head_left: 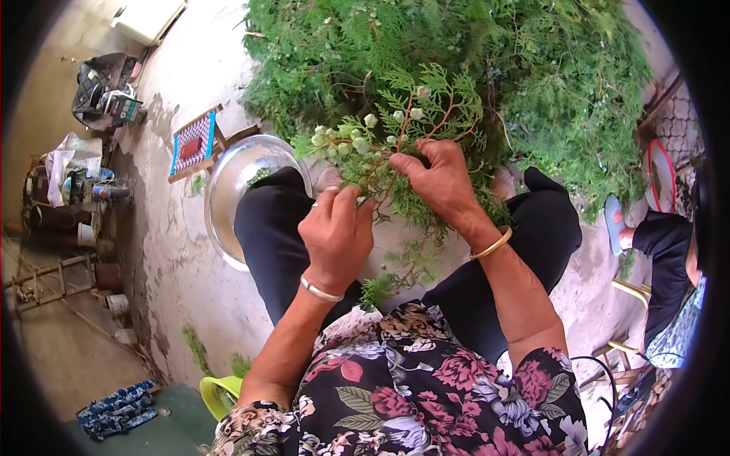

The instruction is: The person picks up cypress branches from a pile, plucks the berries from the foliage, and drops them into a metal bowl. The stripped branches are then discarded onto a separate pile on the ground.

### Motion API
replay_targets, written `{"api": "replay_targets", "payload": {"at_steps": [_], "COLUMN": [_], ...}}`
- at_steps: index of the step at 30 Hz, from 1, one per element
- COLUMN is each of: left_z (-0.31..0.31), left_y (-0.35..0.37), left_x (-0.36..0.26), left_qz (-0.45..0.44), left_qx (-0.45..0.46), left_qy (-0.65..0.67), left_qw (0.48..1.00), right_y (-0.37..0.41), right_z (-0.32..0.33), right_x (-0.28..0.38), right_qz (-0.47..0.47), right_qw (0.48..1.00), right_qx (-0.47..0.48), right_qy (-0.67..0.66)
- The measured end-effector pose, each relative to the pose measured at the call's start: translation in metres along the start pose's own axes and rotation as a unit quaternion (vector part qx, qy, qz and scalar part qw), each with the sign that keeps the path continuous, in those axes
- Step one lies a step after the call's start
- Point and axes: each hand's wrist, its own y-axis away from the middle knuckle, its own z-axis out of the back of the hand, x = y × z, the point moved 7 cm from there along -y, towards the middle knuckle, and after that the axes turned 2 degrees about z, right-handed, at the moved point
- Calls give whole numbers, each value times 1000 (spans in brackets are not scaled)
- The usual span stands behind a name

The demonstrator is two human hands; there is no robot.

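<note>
A conifer sprig (441, 114) with flat green fronds and pale green cones (353, 140) stretches out over my lap. Its reddish stem is pinched between the thumb and fingers of my right hand (445, 182). My left hand (338, 232) is closed just below the cone cluster, fingers curled at the lower fronds. Whatever lies between its fingertips is too small and hidden to make out. Beyond both hands rises a big heap of cut conifer branches (563, 76). A wide metal basin (220, 201) stands on the floor beside my left knee, partly covered by my leg.
A low stool with a woven seat (194, 148) is beyond the basin. At right sits another person, with a trouser leg (663, 247) and a slipper (614, 224) showing, near a red-rimmed round object (661, 175). Bags and clutter (106, 91) line the left wall.
</note>
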Motion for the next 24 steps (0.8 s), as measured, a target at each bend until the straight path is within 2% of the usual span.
{"api": "replay_targets", "payload": {"at_steps": [6,11,14,16,20,22,23,24], "left_z": [-20,-26,-27,-29,-23,-19,-21,-17], "left_y": [-1,-10,-12,-10,-5,1,8,10], "left_x": [11,10,11,17,16,19,26,26], "left_qz": [34,34,11,49,55,91,141,142], "left_qx": [-1,12,13,46,78,95,118,117], "left_qy": [-38,-73,-29,50,73,93,122,122], "left_qw": [999,997,999,996,993,987,975,975], "right_y": [3,3,4,4,4,4,5,6], "right_z": [-2,0,4,3,4,2,0,-2], "right_x": [0,-2,1,1,-2,-3,-4,-6], "right_qz": [19,17,12,7,18,17,8,-1], "right_qw": [997,998,998,997,997,997,999,999], "right_qx": [17,13,11,13,14,27,26,25], "right_qy": [72,64,68,75,69,67,46,26]}}
